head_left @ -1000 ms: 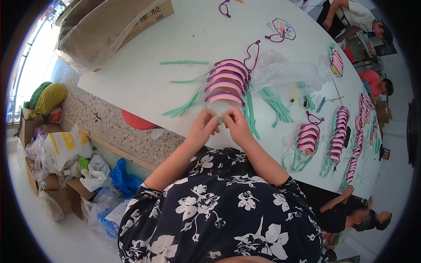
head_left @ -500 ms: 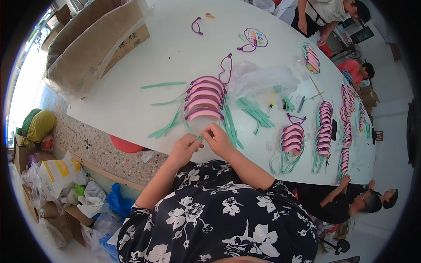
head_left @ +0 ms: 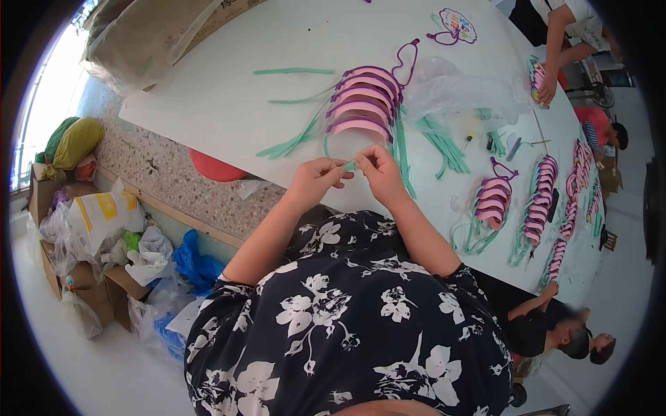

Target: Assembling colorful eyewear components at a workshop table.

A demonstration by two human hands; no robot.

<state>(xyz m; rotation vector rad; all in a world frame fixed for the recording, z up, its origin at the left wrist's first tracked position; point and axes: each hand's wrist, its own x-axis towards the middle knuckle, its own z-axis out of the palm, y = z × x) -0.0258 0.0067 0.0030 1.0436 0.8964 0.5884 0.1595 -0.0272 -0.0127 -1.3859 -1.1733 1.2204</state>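
Strap (head_left: 349, 166), pale green and short in its visible part, is between the two hands, just in front of the person's body and near the edge of the counter (head_left: 229, 104). The left hand (head_left: 316, 182) pinches it with thumb and forefinger brought together, and the right hand (head_left: 382, 179) has the same narrow grip on its other side, so almost no gap remains at the fingertips. Beyond the hands lies the stack of pink visors (head_left: 359, 124), with purple rims and with green tails (head_left: 293, 147) spread at its left. Whether the held piece is joined to this stack, I cannot tell.

In my judgement, the main risk is slipping: the piece is small and the contact is only by fingertips, so an uneven pull could free one side. If it is joined to the stack, a hard pull could drag the visors out of their row. The tails cross each other, therefore they could also tangle.
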